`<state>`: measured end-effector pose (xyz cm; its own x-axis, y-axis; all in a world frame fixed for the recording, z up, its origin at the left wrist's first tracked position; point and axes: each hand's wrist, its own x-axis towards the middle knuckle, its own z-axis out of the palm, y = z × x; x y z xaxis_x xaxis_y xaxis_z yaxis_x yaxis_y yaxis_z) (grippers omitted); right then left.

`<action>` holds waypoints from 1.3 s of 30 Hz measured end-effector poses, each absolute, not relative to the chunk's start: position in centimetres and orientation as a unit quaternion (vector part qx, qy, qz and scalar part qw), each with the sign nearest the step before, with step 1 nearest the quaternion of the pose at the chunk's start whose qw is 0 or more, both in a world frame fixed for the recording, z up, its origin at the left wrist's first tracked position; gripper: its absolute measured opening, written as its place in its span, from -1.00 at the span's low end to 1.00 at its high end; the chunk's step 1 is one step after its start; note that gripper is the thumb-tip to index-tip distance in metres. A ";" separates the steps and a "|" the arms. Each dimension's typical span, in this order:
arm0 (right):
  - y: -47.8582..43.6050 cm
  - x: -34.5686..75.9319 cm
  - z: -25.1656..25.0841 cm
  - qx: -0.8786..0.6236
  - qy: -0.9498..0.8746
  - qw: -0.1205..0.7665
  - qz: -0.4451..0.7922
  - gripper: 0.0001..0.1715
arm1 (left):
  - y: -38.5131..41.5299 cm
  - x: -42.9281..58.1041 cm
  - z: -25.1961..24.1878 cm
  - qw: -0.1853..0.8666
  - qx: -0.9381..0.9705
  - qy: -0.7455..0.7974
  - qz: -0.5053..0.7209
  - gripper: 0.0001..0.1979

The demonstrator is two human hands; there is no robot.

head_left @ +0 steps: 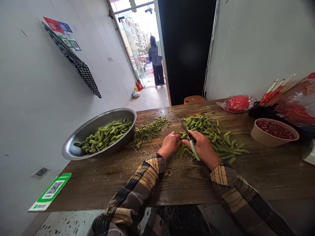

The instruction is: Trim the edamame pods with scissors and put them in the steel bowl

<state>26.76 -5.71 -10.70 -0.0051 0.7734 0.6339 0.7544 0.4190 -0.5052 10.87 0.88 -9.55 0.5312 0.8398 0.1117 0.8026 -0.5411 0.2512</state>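
My right hand (203, 148) is closed around a pair of scissors (194, 150) with a pale green handle and dark blades that point up and to the left. Close beside it, my left hand (169, 144) has its fingers pinched on a green edamame pod (181, 135), mostly hidden by the fingertips. A loose pile of edamame pods (205, 126) spreads under and behind my right hand. Left of my hands lies a heap of small snipped pod ends (152, 128). Further left, a wide steel basin (71, 144) holds many edamame pods (104, 136).
The wooden table (187, 186) bears a paper bowl (268, 139) of dark red pieces, a red item in clear plastic (238, 103) and red-tipped sticks (273, 91) at right. A green QR-code card (52, 190) lies front left. A person (155, 60) stands in the doorway.
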 end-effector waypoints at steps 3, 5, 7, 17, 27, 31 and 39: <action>-5.7 26.8 -10.7 -0.539 -0.709 0.454 0.011 -0.57 | 1.0 10.9 -9.7 0.098 0.874 0.461 0.117 -0.81; -5.7 26.8 -10.6 -0.541 -0.710 0.451 0.013 -0.57 | 1.1 10.7 -9.8 0.120 0.872 0.454 0.138 -0.84; -5.8 26.8 -10.5 -0.544 -0.710 0.447 0.015 -0.57 | 1.2 10.2 -9.8 0.177 0.854 0.451 0.188 -0.90; -6.6 26.5 -9.7 -0.542 -0.728 0.418 0.038 -0.50 | -2.4 6.4 -6.8 0.570 0.588 0.381 0.430 -0.67; -8.0 25.7 -8.4 -0.531 -0.782 0.309 0.105 -0.44 | -2.8 6.0 -8.0 0.596 0.585 0.353 0.423 -0.73; -8.1 25.8 -8.4 -0.530 -0.786 0.299 0.111 -0.40 | -3.3 5.8 -7.3 0.568 0.620 0.354 0.410 -0.77; -8.0 25.9 -8.5 -0.490 -0.807 0.307 0.123 -0.34 | -3.5 5.8 -7.3 0.513 0.675 0.348 0.400 -0.80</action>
